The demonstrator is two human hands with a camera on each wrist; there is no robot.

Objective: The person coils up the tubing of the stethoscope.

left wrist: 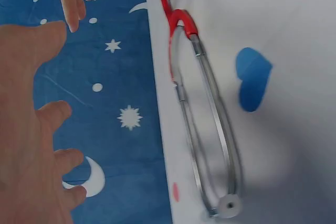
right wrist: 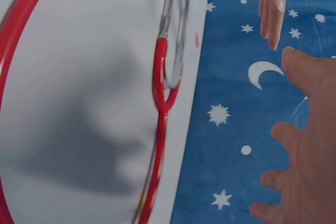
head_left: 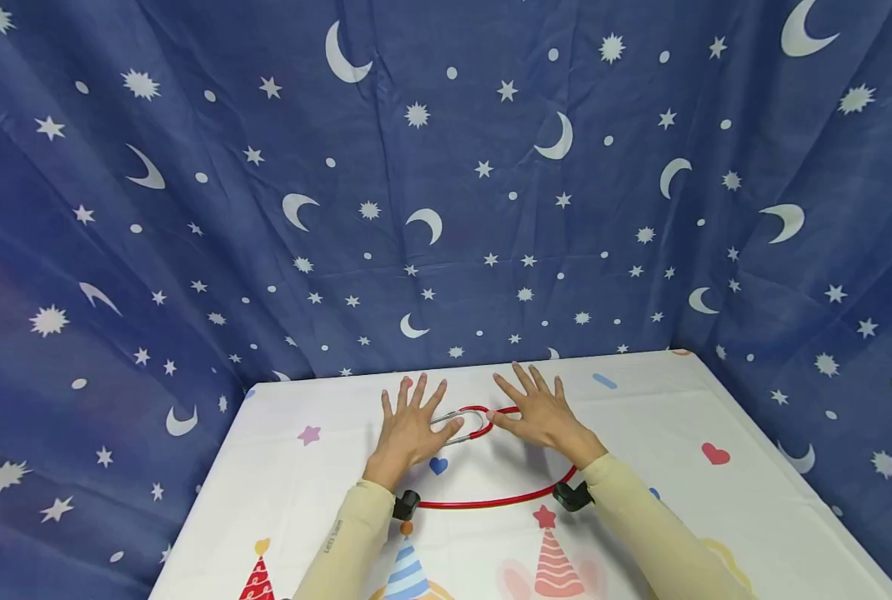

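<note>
Head view: left hand and right hand hover apart, fingers spread, holding nothing; the stethoscope lies beneath and between them. Good handling likely wants a gentle, level grip.

The left hand and right hand, fingers spread, are held over a stethoscope on a white-covered counter. The left partly hides the metal ear tubes, the right some red tubing. Hearts and party hats decorate the counter. Pale yellow sleeves end near small black devices. Behind hangs a blue curtain patterned with moons and stars.
</note>
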